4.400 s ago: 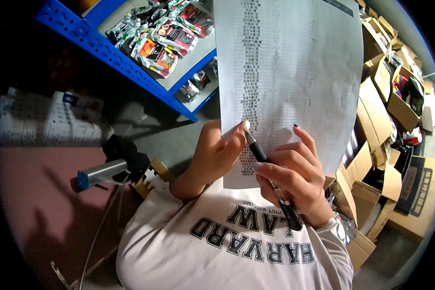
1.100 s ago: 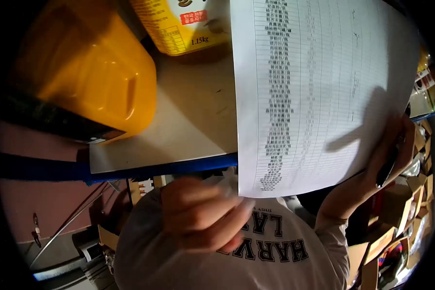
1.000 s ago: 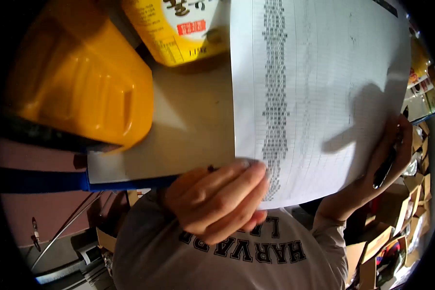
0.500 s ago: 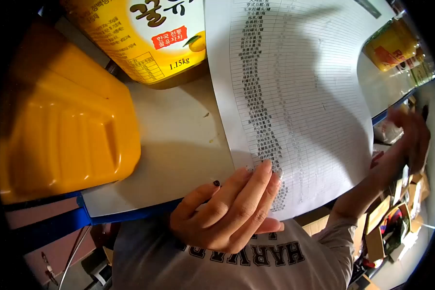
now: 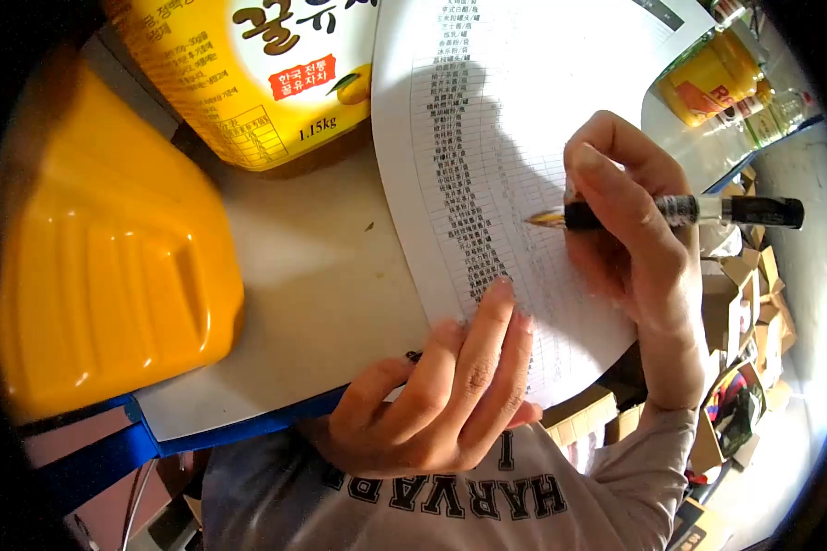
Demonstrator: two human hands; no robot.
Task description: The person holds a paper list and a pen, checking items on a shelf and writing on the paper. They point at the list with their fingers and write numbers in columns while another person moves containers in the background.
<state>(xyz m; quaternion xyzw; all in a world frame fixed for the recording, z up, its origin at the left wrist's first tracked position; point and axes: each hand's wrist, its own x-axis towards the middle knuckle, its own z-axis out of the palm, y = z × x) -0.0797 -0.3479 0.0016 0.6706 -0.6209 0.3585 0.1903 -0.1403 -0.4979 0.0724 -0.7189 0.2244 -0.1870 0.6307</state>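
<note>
A printed list sheet (image 5: 533, 119), with rows of Chinese text and a ruled table, lies on the white shelf top (image 5: 312, 239) and overhangs its front edge. My left hand (image 5: 436, 399) rests on the lower part of the sheet, fingers stretched out flat and pointing up along the text column. Between the thumb and fingers of my right hand (image 5: 648, 230) is a black pen (image 5: 767, 212) with a clear section and a gold-coloured tip. That tip points left, close over the rows in the middle of the sheet.
Left of the sheet stand a yellow plastic jug (image 5: 119, 275) and a large jar (image 5: 285, 83) with a Korean label marked 1.15kg. More jars (image 5: 712, 78) are at the upper right. Cardboard boxes (image 5: 583, 418) and packages fill the floor below right. A blue edge (image 5: 266, 418) borders the shelf.
My right hand has swung in from the far right to over the sheet, its pen now clearly visible. My left hand stays on the paper, and the view has shifted slightly.
</note>
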